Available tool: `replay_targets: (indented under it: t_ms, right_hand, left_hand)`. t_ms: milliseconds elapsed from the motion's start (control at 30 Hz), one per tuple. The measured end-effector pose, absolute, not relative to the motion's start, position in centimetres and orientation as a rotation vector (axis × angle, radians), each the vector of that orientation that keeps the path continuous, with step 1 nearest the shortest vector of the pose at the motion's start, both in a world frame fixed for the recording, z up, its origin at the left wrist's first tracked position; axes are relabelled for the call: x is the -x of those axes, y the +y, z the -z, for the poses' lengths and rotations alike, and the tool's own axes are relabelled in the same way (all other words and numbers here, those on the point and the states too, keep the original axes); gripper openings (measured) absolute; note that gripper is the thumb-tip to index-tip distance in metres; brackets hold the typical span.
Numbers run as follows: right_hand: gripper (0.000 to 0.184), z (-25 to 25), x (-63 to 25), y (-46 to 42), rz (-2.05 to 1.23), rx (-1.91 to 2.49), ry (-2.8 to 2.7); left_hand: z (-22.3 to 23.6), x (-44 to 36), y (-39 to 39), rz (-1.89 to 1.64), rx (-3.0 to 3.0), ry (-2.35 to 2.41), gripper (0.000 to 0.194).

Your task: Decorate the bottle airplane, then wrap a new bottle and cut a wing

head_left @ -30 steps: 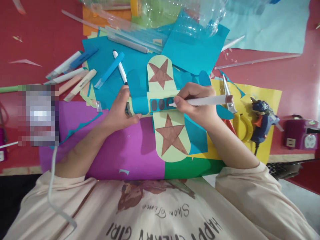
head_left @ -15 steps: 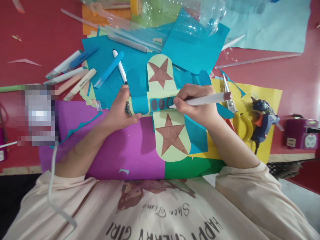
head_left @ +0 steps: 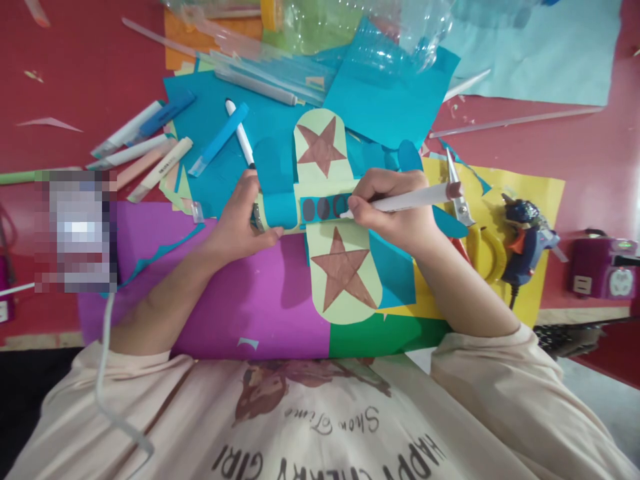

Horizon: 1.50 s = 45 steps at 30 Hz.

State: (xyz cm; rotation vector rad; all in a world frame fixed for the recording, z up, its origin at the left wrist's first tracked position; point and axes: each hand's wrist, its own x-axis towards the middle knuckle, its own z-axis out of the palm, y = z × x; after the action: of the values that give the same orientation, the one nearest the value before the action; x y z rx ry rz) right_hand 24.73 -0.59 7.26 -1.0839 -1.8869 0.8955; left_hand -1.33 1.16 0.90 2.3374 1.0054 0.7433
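Observation:
A paper airplane model (head_left: 345, 293) lies across the coloured sheets, its pale yellow wings each bearing a brown star. Along its body runs a blue strip with dark round spots. My left hand (head_left: 246, 217) is closed round the model's left end, thumb on the near side. In my right hand (head_left: 395, 207) is a white marker (head_left: 415, 197), pinched near its tip. That tip touches or nearly touches the strip by the rightmost visible spot; my fingers hide part of the strip there.
Several markers (head_left: 160, 170) lie at left beside a blurred phone-like device (head_left: 80, 230) with a cable. Scissors (head_left: 485, 253) and a blue hot glue gun (head_left: 527, 240) rest on yellow paper at right. Clear plastic bottles (head_left: 390, 33) lie at the back. A purple box with sockets (head_left: 605, 267) stands far right.
The marker tip and my right fingers have shifted very slightly at the same spot on the strip. My left hand and the model look unmoved.

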Motion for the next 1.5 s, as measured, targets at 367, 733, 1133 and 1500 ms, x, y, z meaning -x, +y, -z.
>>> replay_targets:
  t_ms: [367, 733, 1133, 1500]
  right_hand:
    - [0.033, -6.85, -24.65, -0.61, -0.854, 1.112, -1.827]
    - [0.032, -6.70, -24.42, -0.76, -0.820, 1.255, -1.742]
    - [0.032, -6.81, -24.51, -0.78, -0.813, 1.204, -1.771]
    - [0.032, -7.04, -24.75, -0.63, -0.870, 1.113, -1.866]
  left_hand:
    - [-0.43, 1.80, 1.25, -0.730, -2.335, 1.029, 0.058]
    - [-1.04, 1.23, 1.19, -0.780, -2.361, 1.027, 0.047]
    - [-0.52, 1.60, 1.37, -0.750, -2.308, 1.031, 0.054]
    - [-0.96, 1.12, 1.46, -0.805, -2.404, 0.962, 0.053]
